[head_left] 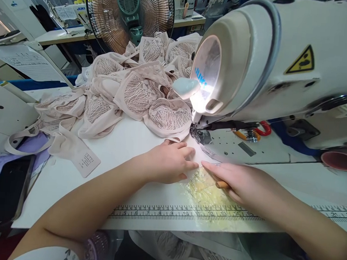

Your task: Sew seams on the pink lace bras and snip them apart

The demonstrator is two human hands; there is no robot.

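My left hand (174, 161) lies palm down on the white sewing table (122, 154), fingers spread, by the front edge of a pale pink lace bra (171, 118). That bra reaches to the presser foot (197, 134) of the sewing machine (239, 63). My right hand (238, 177) is just right of the left, forefinger stretched toward the spot below the needle. Tucked under its curled fingers is a thin tool with an orange-brown end (222, 184); the rest of it is hidden. Any fabric under the fingertips is hard to make out.
More lace bras (106, 71) are heaped behind. A label (86, 163) and phone (8, 190) lie left. A ruler strip (156, 212) and yellowish tape (207, 191) line the front. Orange-handled scissors (240, 134) and a red magnet (263, 128) sit on the machine bed. A fan (129, 9) stands behind.
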